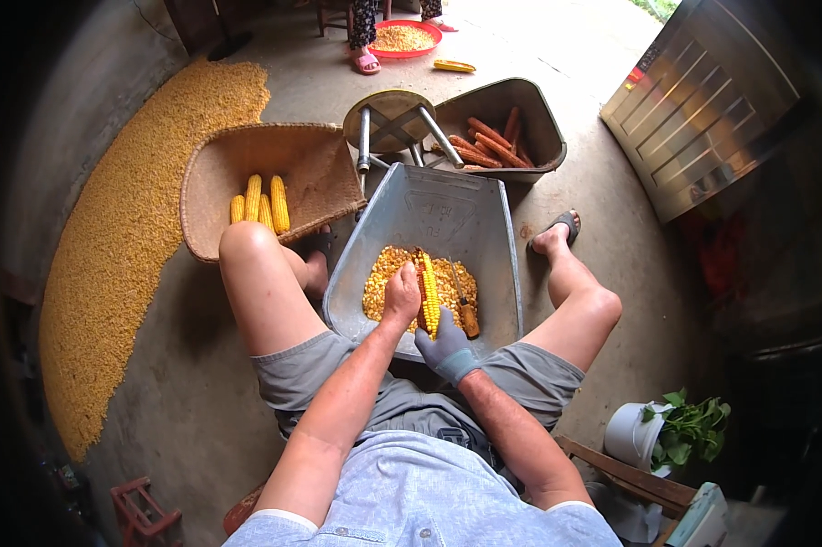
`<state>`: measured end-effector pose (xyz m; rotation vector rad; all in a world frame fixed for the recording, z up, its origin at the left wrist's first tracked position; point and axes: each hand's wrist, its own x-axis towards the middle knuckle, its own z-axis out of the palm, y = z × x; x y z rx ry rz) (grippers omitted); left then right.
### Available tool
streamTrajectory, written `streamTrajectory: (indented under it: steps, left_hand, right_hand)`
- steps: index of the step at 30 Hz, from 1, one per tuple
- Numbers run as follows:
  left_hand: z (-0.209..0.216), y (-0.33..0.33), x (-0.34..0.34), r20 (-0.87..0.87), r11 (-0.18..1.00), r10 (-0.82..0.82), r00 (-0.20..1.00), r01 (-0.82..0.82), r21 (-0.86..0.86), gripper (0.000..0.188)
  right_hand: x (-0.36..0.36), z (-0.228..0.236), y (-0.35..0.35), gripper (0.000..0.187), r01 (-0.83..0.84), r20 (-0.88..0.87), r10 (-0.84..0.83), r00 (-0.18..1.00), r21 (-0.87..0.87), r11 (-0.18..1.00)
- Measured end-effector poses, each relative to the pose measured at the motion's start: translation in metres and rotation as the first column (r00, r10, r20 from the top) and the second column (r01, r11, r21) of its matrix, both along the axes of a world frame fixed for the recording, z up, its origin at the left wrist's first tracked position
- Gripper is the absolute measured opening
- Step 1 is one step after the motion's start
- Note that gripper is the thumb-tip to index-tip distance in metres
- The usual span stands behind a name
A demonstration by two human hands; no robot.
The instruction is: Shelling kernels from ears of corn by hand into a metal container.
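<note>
An ear of corn (431, 294) is held upright over the grey plastic bin (356, 273) between my knees; yellow kernels cover much of it, and a darker bare strip shows on its left side. Around its lower end, my right hand (445, 348), in a grey glove, is closed. My bare left hand (402, 294) is closed against the ear's left side, its fingertips partly hidden. Loose kernels (383, 272) lie in the bin below. Resting on them, right of the ear, is a tool with a wooden handle (469, 319) and a thin metal shaft.
A woven basket (210, 173) at left holds several corn ears. Stripped reddish cobs lie in a dark tub (549, 155). Between them stands a metal-legged stool (363, 137). A kernel heap (110, 237) spreads along the wall. Another person's feet flank a red basin (402, 53).
</note>
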<state>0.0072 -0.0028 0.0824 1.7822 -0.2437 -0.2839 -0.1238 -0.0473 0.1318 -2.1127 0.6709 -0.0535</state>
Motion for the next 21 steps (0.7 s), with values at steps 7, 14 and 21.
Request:
streamTrajectory:
  steps: [7, 14, 21]
  left_hand:
    - [0.032, 0.003, 0.001, -0.109, 0.977, -0.086, 0.990, 0.105, 0.184, 0.061]
    - [0.004, 0.003, 0.002, -0.118, 0.997, -0.064, 0.991, 0.057, -0.057, 0.044]
    - [0.001, 0.004, -0.005, -0.307, 0.958, -0.158, 0.939, 0.071, -0.277, 0.052]
  right_hand:
    - [-0.002, -0.006, -0.004, 0.052, -0.025, 0.034, 0.026, 0.999, -0.040, 0.999]
    - [-0.001, -0.010, -0.003, 0.049, 0.026, 0.069, -0.026, 0.997, 0.010, 1.000]
    - [0.003, -0.016, -0.004, 0.042, 0.086, 0.078, -0.088, 0.993, 0.035, 0.996]
